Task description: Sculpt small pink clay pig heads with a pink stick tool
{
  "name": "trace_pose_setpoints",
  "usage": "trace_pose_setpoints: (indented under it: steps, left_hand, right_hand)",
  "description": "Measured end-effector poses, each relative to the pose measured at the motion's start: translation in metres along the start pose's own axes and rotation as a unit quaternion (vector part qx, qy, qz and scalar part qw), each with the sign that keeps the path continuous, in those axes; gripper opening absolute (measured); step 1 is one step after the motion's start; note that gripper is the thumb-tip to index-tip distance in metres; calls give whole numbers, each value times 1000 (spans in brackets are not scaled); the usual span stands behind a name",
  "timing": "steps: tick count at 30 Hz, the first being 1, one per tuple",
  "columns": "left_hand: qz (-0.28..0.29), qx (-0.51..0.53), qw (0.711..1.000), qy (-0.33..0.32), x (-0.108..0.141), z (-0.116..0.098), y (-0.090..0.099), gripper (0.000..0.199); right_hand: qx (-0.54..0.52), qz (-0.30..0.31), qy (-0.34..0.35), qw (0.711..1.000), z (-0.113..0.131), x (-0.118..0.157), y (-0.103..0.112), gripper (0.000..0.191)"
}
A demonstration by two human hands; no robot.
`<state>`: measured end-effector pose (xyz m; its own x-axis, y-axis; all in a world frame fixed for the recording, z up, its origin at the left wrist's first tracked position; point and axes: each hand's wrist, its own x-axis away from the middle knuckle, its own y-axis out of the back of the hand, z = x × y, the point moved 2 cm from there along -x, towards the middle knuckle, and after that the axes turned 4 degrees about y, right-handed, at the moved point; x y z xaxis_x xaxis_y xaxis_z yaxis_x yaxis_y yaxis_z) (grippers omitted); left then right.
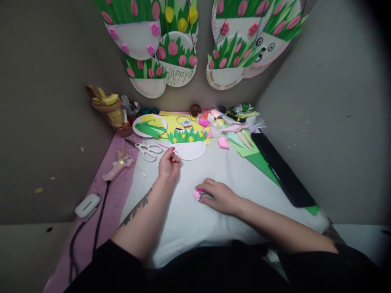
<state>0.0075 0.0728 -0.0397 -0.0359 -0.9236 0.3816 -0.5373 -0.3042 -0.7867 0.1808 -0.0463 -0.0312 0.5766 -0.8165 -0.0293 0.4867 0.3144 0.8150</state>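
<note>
My left hand [170,165] is raised over the middle of the table, fingers curled in a pinch on a thin pink strip [164,146]. Just beyond it lies a half paper plate [189,151] edged with green paper grass and yellow tulips. My right hand [218,196] rests lower on the white cloth, its thumb and fingers closed around a small pink piece [197,195]. Whether that piece is paper or something softer is too small to tell. White-handled scissors [148,150] lie left of my left hand.
A pink glue gun [120,167] with a cord lies on the left, near a white plug box [87,206]. A plate of green paper [139,129] and a tumbler [111,110] stand behind. Piping bags [240,136] and a black case [281,171] lie right. Finished plates [145,87] hang above.
</note>
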Motion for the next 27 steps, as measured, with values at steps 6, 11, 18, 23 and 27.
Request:
trace_pose_setpoints:
  steps: [6,11,18,23,27]
  left_hand:
    - [-6,0,1000,1,0,1,-1,10]
    - [-5,-1,1000,4,1,1,-1,9]
    - [-5,3,1000,4,2,-1,-4,9]
    - [-7,5,1000,7,3,-1,-4,12]
    - [-9,4,1000,14,2,0,-3,14]
  right_hand:
    - [-25,-23,3,999,-2,-1,-5,19]
    - [-212,-98,-56,971,-4,-3,6,21]
    - [-629,-121,-122,758,2,-9,43,35]
    - [-567,-161,-156,793,-8,-15,52,40]
    - [-203,-322,-233,895,-25,-18,56,31]
